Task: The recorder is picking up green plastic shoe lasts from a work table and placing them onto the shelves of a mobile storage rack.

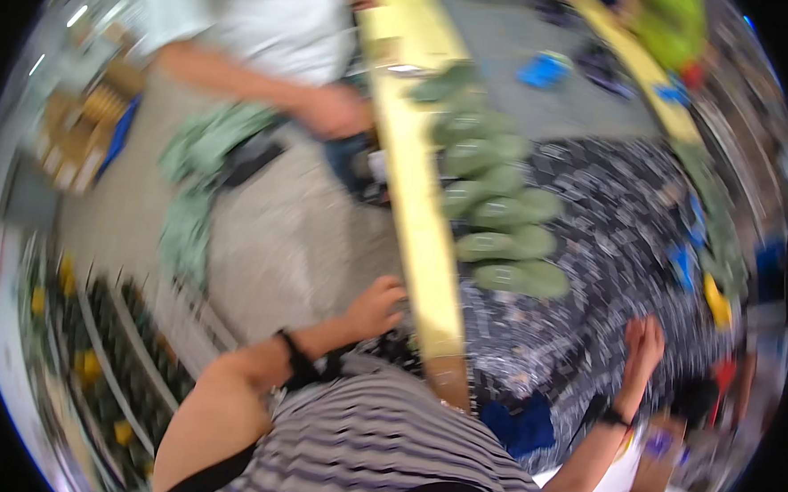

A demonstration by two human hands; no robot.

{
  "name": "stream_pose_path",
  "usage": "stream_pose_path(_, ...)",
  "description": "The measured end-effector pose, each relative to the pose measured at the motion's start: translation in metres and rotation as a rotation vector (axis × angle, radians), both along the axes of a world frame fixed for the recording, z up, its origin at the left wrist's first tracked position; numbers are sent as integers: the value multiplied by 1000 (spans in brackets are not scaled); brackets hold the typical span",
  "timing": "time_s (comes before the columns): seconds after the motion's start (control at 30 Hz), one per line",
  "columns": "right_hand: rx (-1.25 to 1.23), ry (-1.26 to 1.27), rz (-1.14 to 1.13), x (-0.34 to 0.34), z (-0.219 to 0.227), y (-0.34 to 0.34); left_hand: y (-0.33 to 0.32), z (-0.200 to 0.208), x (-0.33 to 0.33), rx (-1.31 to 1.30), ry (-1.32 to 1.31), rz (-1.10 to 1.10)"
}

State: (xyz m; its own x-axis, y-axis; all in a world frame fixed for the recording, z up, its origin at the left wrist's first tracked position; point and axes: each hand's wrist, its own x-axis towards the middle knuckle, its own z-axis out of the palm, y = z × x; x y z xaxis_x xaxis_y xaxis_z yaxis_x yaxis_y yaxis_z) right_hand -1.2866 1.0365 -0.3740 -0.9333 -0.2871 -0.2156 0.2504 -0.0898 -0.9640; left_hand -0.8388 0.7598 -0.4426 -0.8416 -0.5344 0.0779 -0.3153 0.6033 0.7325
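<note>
My left hand (376, 306) hovers beside the left edge of a long yellow strip (421, 274), its fingers loosely bent and apart, with nothing visible in them. My right hand (645, 341) is over the dark, white-flecked surface (600, 230) right of the strip, fingers stretched forward; blur softens them and no held thing shows. Between my hands and farther off, olive-green shoe soles (521, 278) lie in an overlapping row along the strip's right side. Small pale marks show on the soles. Below the row, a patch of shiny clear plastic (518, 350) covers part of the dark surface.
Across from me, a person in a white top reaches an arm (242, 82) toward the strip. Green cloth (193, 173) hangs at the left. Racks (107, 365) stand at lower left, cardboard boxes (79, 140) farther off. Dark blue cloth (520, 424) lies near my waist.
</note>
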Motion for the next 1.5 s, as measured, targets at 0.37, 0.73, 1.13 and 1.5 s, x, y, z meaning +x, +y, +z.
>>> stream_pose_path(0.37,141,3,1098,299,15,-145,-22,21,183,-4,-56,225)
stream_pose_path(0.73,20,107,1920,632,39,-346,33,169,497,-232,54,1095)
stream_pose_path(1.13,146,144,2549,778,36,-358,12,396,773,-440,-832,1409)
stream_pose_path(1.5,190,-60,2439,805,27,-428,131,407,936,260,-934,1994)
